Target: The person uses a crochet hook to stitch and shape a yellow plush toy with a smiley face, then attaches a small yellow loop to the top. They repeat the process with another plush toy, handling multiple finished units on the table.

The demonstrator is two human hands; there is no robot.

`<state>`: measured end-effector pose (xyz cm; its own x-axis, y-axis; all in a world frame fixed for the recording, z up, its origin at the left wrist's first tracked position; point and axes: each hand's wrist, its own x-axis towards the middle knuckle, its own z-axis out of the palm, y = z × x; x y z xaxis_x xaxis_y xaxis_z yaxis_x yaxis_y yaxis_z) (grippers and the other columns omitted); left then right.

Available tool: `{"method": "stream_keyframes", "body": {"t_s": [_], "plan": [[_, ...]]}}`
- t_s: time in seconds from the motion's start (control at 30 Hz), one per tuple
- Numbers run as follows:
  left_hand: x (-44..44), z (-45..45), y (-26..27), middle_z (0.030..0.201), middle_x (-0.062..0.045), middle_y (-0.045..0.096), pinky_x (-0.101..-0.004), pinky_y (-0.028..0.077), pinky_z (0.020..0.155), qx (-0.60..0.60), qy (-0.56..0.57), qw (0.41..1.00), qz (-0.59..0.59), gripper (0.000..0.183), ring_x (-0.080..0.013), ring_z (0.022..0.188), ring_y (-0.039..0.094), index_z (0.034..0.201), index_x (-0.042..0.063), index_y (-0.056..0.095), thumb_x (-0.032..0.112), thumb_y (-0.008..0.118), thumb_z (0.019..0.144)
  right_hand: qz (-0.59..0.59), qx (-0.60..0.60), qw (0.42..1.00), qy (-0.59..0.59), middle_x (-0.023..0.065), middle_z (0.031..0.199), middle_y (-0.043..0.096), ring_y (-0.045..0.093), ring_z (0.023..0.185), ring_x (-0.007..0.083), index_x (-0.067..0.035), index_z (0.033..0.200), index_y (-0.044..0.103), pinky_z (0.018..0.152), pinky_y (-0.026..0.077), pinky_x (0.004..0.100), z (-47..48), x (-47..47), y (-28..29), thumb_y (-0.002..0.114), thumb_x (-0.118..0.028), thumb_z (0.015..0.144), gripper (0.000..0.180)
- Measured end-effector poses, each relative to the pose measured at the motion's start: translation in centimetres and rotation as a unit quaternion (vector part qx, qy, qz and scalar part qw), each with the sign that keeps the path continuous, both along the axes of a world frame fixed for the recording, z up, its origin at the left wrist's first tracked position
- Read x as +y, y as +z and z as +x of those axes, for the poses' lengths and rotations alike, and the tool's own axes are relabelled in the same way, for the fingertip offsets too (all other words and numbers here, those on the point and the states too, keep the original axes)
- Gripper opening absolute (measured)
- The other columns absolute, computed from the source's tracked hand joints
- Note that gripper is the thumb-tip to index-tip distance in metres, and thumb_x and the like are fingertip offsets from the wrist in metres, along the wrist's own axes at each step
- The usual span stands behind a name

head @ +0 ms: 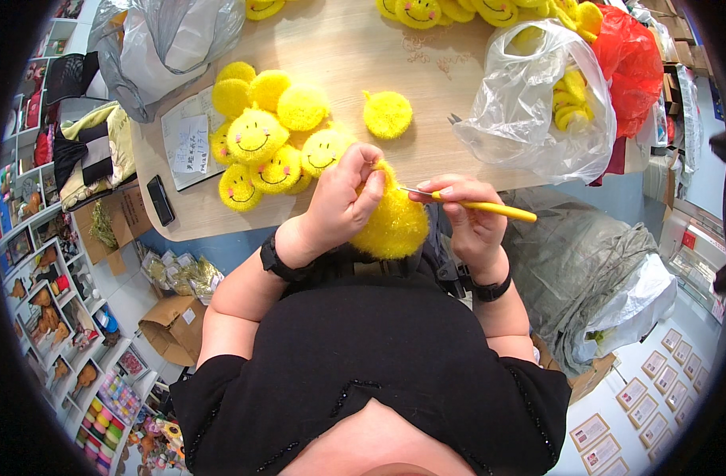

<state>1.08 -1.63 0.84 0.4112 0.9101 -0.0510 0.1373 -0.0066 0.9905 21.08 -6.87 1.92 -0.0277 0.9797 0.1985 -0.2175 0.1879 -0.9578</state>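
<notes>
My left hand (352,193) pinches the upper edge of a fuzzy yellow crocheted piece (394,232), which hangs below it in front of my body. In my right hand (471,217) is a crochet hook (488,208) with a yellow handle, its metal tip touching the piece near my left fingers. Just beyond my left hand lies a heap of round yellow pieces, some with smiling faces, such as a smiley disc (257,137). A single yellow disc (388,115) with a small loop lies apart on the table.
A grey plastic bag (166,47) stands at the far left, near a notebook with handwriting (190,143) and a phone (160,200). To the right are scissor tips (454,119), a clear bag (518,131) with yellow pieces and a red bag (628,71). More smileys (419,12) lie at the far edge.
</notes>
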Motion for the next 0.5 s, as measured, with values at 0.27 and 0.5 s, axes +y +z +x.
{"method": "stream_keyframes", "body": {"t_s": [0.27,0.5], "plan": [[-0.6,-0.3,-0.3,0.066,-0.004,0.047,-0.0255,0.039,0.056,0.0,0.007,1.0,-0.008,0.011,-0.0098,0.059,0.045,0.104,0.0,0.05,0.005,0.054,0.094,0.059,-0.134,0.989,0.024,0.0168,0.102,0.071,0.07,0.091,0.0286,-0.004,0.103,0.062,0.081,0.056,0.0363,0.6,0.2,0.2,0.065,-0.002,0.091,0.012],[-0.7,0.1,-1.4,0.077,0.0,0.047,-0.0229,0.04,0.064,-0.13,0.019,0.989,-0.073,0.012,-0.006,0.071,0.043,0.107,0.002,0.049,0.007,0.05,0.096,0.221,-0.213,0.951,0.018,0.0201,0.11,0.069,0.071,0.095,0.0317,-0.007,0.104,0.068,0.08,0.058,0.037,0.9,-0.1,0.0,0.066,0.001,0.086,0.019]]}}
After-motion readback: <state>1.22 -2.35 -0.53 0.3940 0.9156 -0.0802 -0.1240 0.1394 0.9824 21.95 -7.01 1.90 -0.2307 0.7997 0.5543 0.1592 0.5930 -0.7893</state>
